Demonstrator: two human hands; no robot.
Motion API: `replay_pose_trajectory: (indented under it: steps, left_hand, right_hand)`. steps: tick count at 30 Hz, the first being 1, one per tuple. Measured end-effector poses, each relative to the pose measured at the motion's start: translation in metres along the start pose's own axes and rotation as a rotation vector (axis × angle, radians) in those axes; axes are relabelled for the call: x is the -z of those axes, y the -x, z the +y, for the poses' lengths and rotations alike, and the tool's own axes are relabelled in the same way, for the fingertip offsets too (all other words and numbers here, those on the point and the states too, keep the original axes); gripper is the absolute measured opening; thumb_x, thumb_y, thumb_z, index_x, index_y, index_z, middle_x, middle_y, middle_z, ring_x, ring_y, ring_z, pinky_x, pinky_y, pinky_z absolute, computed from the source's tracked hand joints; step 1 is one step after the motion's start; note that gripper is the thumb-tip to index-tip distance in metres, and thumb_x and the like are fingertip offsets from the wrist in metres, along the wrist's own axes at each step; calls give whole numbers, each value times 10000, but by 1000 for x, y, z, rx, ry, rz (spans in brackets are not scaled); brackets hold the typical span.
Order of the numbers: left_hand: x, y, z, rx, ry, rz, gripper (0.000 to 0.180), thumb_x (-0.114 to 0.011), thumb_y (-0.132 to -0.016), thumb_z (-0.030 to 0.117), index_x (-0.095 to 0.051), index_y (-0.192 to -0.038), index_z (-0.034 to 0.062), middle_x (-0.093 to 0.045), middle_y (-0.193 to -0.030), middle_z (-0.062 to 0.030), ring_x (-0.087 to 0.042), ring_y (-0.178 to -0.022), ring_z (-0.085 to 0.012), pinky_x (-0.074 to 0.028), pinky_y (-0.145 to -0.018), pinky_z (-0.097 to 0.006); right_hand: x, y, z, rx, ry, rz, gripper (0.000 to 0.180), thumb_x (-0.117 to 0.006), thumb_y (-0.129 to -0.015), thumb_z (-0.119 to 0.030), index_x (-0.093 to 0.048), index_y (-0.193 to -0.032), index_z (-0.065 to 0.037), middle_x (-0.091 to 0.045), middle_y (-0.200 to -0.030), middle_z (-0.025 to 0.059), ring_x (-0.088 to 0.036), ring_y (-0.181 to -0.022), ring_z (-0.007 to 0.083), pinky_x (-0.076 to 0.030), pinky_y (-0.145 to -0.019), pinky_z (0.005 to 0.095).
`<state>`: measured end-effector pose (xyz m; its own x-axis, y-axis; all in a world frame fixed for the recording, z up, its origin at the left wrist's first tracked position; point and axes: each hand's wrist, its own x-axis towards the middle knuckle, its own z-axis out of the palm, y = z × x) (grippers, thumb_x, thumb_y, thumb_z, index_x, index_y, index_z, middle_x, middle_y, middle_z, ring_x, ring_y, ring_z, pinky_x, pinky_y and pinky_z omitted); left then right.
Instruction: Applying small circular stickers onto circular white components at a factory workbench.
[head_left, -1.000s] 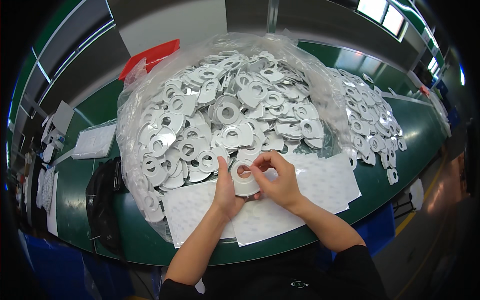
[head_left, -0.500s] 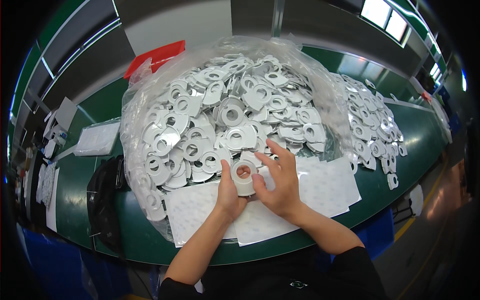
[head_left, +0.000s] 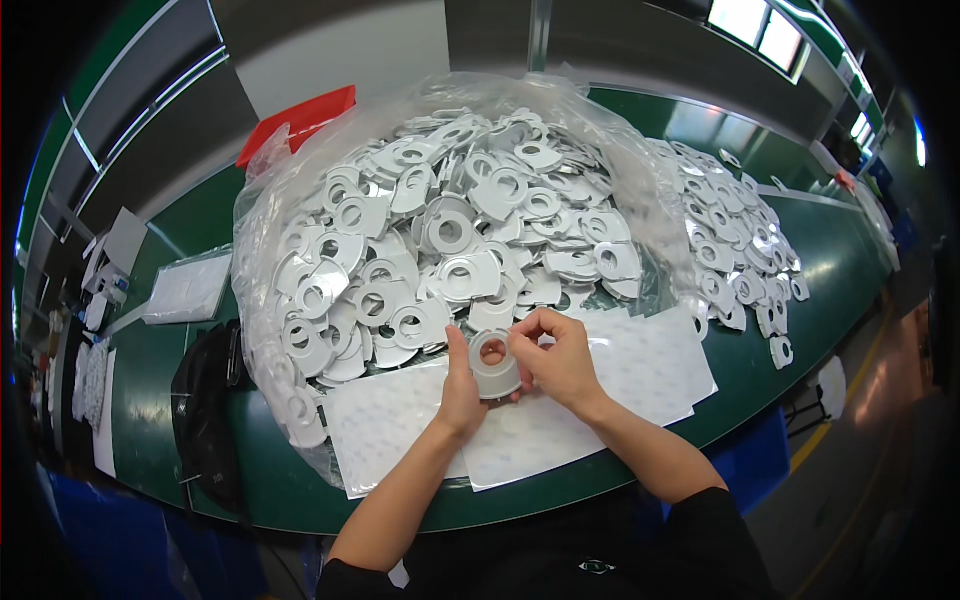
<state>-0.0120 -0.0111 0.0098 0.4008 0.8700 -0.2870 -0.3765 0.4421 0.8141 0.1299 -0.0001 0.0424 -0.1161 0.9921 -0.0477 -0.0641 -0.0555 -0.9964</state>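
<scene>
I have on a black shirt (head_left: 520, 575). The sleeves are black too and short: my left sleeve (head_left: 352, 582) is at seven o'clock, my right sleeve (head_left: 715, 540) between four and five. At five o'clock, my shirt has a little pale mark (head_left: 597, 567), pointy like an eye, with some green. My left hand (head_left: 464, 392) and right hand (head_left: 560, 368) are bare.

near the tabletop's (head_left: 285, 490) front edge, the left hand (head_left: 463, 397) holds a pale holed part (head_left: 496, 382); the right hand's (head_left: 560, 366) fingertips meet at its rim.

The ring part (head_left: 495, 380) partly hides the left hand (head_left: 461, 400); the sheets (head_left: 395, 430) show blurred markings (head_left: 640, 355).
</scene>
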Motion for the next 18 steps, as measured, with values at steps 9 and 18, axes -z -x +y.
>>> replay_pose_trajectory:
  steps: [9,18]
  left_hand:
    - [-3,0,-2,-3,-132,-48,950,-13,-779,812,-551,-1057,80,-619,-830,-61,-596,-669,-162,-472,-554,-268]
    - [-12,2,14,94,70,64,892,-29,-785,807,-525,-890,72,-602,-738,-100,-594,-628,-196,-439,-511,-269]
  right_hand:
    - [-4,3,1,5,280,124,327,-735,-736,-225,-498,-657,-15,-534,-612,39,-468,-369,133,-381,-342,272]
    - [4,1,-4,486,859,165,429,-820,-588,-311,-498,-679,-42,-532,-658,76,-534,-633,209,-429,-535,322]
